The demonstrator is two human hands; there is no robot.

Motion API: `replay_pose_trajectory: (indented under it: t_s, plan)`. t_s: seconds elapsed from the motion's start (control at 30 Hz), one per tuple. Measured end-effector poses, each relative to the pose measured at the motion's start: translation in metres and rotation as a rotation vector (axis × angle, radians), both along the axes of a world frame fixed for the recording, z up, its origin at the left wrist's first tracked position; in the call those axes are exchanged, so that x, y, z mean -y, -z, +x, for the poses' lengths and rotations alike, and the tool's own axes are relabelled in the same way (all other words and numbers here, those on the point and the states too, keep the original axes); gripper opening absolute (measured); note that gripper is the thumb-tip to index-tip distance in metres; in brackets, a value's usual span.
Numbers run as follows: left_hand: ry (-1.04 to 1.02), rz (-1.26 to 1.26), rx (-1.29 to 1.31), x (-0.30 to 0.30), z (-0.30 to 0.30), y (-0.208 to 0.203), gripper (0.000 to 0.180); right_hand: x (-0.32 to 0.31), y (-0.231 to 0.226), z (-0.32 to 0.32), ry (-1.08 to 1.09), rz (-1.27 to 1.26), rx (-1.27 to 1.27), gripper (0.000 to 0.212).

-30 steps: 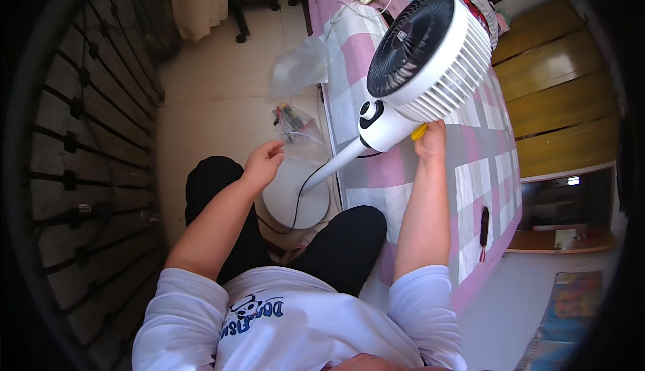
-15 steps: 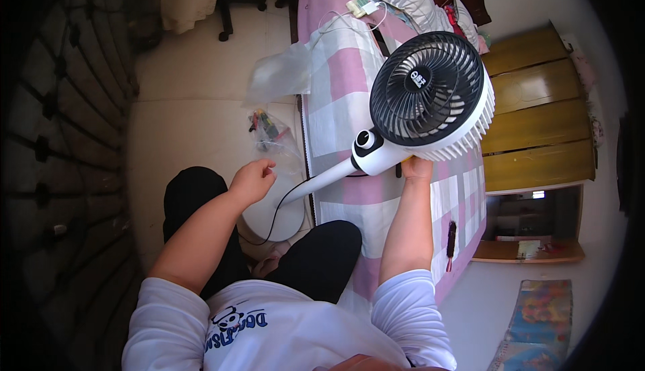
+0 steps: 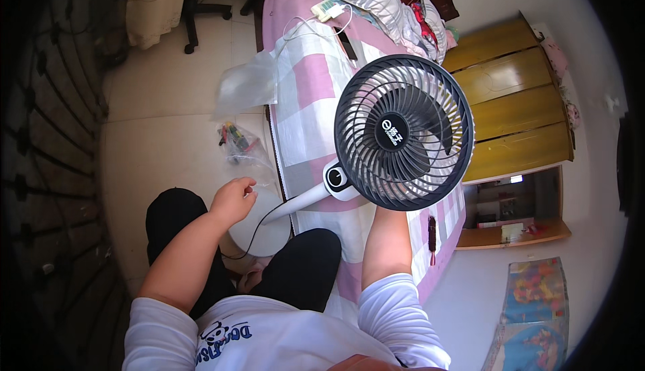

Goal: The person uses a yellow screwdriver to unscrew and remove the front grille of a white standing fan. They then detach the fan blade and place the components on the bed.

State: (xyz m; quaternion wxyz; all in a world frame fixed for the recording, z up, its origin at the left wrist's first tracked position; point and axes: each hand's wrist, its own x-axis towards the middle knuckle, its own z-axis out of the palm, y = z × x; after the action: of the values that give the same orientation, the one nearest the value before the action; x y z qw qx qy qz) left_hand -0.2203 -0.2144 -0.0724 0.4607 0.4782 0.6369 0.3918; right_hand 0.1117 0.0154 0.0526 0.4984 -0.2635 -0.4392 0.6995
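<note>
A white pedestal fan with a round black front grille (image 3: 403, 132) leans up toward me, its dark blades visible through the slats. Below the fan head is a round control knob (image 3: 335, 177), and the white pole (image 3: 295, 204) slants down to a pale round base (image 3: 259, 233). My right forearm (image 3: 388, 247) reaches behind the fan head, which hides the hand and its fingers. Over the near side of the base, apart from the pole, my left hand (image 3: 233, 201) hovers with curled fingers and no visible object in it. A black cord (image 3: 254, 237) hangs beside the pole.
A bed with a checked pink and white sheet (image 3: 312, 75) lies alongside the fan. On it are a power strip (image 3: 327, 11) and a dark brush (image 3: 432, 240). Clear plastic bags (image 3: 245, 146) rest on the tiled floor, one with colourful items inside. A metal railing (image 3: 50, 136) runs at left.
The fan head has turned, so its grille faces me more directly and now covers my right hand. My left hand stays curled near the base. The whole view has shifted slightly.
</note>
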Motion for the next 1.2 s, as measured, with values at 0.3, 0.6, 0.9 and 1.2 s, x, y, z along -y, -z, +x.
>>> replay_pose_trajectory:
  t_s: [0.3,0.6,0.9,1.2]
  plan:
    - [-0.024,0.027,0.002,0.002,-0.001,0.0,0.03,0.025,-0.009,-0.015,0.224,-0.031,0.138,0.048]
    - [-0.039,0.028,-0.006,0.004,-0.003,0.011,0.03,0.029,-0.018,-0.033,0.264,-0.015,0.162,0.044]
    - [0.005,0.182,-0.024,0.015,0.005,0.025,0.03,0.065,-0.003,-0.061,0.375,0.033,0.203,0.041]
    - [0.004,0.608,-0.057,0.04,0.02,-0.068,0.038,0.121,0.002,-0.146,0.536,0.196,0.089,0.026]
